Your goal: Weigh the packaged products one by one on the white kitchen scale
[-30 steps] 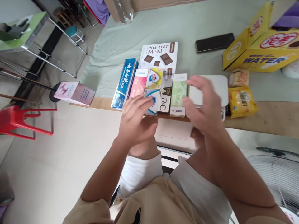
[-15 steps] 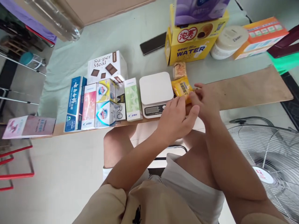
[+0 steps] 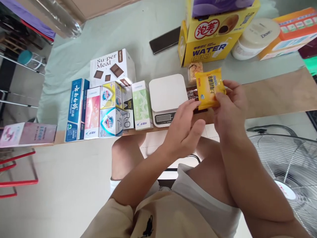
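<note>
My right hand (image 3: 229, 107) pinches a yellow wrapped bar of soap (image 3: 210, 87) by its right edge, with the label tilted up towards me. Close by on the left, my left hand (image 3: 184, 127) has its fingers stretched out and holds nothing; its fingertips are near the packet's lower left corner. Partly covered behind the soap is a dark brown packet lettered COCOA (image 3: 192, 94). A small clear-wrapped snack (image 3: 194, 73) sits just beyond it. To the left lies a white kitchen scale (image 3: 168, 92) with a bare platform.
Left of the scale stand a green box (image 3: 142, 104), soap boxes (image 3: 107, 121), a blue toothpaste box (image 3: 76, 110) and a Su-per Meal box (image 3: 110, 67). Behind are a black phone (image 3: 164, 40), yellow cartons (image 3: 210, 49) and a Dove jar (image 3: 257, 38). A fan (image 3: 284, 158) stands at right.
My right hand has lifted the yellow soap and moved it right and up, uncovering part of the brown packet. My left hand has come away from it with fingers apart.
</note>
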### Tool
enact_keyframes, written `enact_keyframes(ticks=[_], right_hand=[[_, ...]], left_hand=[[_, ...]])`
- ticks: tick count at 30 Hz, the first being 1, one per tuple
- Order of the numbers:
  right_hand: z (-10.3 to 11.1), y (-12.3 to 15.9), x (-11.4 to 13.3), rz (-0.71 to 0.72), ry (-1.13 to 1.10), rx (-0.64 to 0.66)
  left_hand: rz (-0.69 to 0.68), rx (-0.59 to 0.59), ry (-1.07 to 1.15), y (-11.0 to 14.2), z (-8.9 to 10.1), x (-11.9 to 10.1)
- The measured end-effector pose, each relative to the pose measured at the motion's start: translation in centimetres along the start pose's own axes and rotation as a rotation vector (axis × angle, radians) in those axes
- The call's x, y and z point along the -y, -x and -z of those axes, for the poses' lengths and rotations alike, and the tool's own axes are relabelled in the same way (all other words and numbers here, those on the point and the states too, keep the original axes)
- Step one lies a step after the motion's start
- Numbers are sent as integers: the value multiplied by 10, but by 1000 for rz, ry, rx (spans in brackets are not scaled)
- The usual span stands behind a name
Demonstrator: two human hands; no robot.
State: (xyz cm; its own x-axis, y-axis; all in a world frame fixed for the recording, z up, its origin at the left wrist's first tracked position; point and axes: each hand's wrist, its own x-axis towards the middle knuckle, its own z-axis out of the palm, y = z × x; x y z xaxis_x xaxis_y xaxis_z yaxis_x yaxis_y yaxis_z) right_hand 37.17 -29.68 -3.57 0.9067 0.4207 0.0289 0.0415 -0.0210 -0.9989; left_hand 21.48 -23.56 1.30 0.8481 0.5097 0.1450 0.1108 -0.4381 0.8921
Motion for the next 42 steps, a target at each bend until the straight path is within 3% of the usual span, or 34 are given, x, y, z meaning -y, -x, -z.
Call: enact_keyframes(ticks=[6,11,15,20,26,32,37,42], right_hand=[[-60,16,16,151,156,176],[-88,21,17,305,363,207],[-82,20,18,383,484,209],[-60,18,17,542,496,35],[-50,15,2,489,543,19],[-57,18,6,413,587,129],[-72,20,11,372,633,173],[-80,29,24,493,488,197]], left_hand=[[-65,-266,-61,36,46,32],[-59,-341,-88,47,63,41],[-80,-382,-116,48,72,39],[-68,-382,-194,41,77,39],[19,-272,-239,14,65,41],[170,-163,-308,-6,55,36],[109,-104,-117,-9,51,29],[-1,-182,70,8,52,35]])
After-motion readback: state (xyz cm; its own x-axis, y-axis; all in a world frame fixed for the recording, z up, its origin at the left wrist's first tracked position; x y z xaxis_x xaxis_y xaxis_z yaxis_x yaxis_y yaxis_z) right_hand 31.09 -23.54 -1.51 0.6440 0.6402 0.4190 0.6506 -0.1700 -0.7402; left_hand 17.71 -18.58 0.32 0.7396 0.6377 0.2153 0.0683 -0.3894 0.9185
